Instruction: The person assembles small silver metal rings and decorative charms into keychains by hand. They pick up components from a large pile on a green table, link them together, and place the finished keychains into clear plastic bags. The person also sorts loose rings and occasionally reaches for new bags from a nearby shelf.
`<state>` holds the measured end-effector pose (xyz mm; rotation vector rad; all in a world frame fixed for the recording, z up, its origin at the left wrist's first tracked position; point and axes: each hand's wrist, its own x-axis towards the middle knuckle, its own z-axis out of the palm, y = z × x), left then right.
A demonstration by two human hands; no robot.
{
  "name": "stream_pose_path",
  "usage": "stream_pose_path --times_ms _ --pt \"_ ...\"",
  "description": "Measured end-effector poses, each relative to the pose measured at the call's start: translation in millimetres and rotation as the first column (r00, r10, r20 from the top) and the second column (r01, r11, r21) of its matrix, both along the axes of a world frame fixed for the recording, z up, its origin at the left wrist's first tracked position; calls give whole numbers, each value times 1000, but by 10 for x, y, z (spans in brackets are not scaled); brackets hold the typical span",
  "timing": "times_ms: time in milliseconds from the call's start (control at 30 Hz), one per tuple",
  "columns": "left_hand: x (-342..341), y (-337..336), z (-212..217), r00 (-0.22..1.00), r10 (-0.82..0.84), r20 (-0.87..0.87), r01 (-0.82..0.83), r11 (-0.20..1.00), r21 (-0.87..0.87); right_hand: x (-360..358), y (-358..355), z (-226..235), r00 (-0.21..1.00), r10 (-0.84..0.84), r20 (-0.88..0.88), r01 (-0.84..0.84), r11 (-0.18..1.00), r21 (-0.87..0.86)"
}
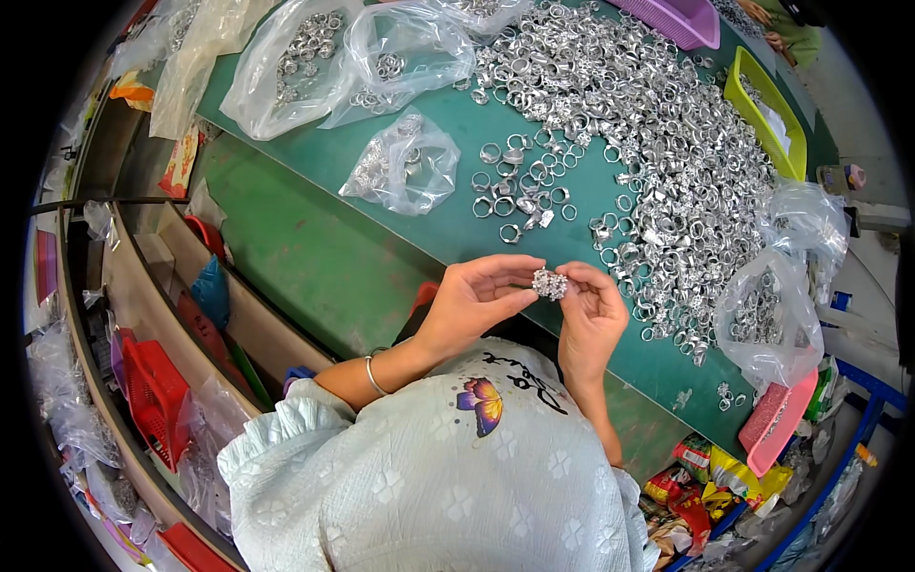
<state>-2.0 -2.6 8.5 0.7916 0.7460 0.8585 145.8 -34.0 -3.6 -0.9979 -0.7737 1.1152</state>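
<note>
Between my two hands is a silver ring (pixel 550 283) with a wide, sparkling cluster on its front. My left hand (pixel 484 294) pinches it from the left with thumb and fingertips. From the right, my right hand (pixel 591 310) closes thumb and forefinger on its other side. Its band is hidden by my fingers, and I cannot make out whether it is a single ring. Just beyond my hands, a small group of loose rings (pixel 532 181) lies on the green table (pixel 381 224). A large heap of silver rings (pixel 696 172) spreads to the right.
Clear plastic bags of rings stand along the table's far left, the nearest being a small bag (pixel 405 162). A yellow-green basket (pixel 770 124), a purple basket (pixel 681 19) and a pink basket (pixel 783 419) sit around the heap. Another person's hand (pixel 758 13) shows at the top right.
</note>
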Motion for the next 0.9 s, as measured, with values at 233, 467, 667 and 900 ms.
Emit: stream_pose_path --times_ms 233,467,667,900 --pt "12 -3 1 998 -18 55 19 1000 -19 -10 7 -2 998 -31 45 30 999 32" --pt "14 24 33 998 -42 55 43 999 -16 -24 9 32 995 -44 90 41 998 41" --pt "36 43 -27 992 -44 116 47 999 -25 -64 43 -69 953 -143 266 127 989 76" --pt "32 192 -60 991 -92 99 96 995 -36 -105 137 -108 863 -211 458 149 975 168"
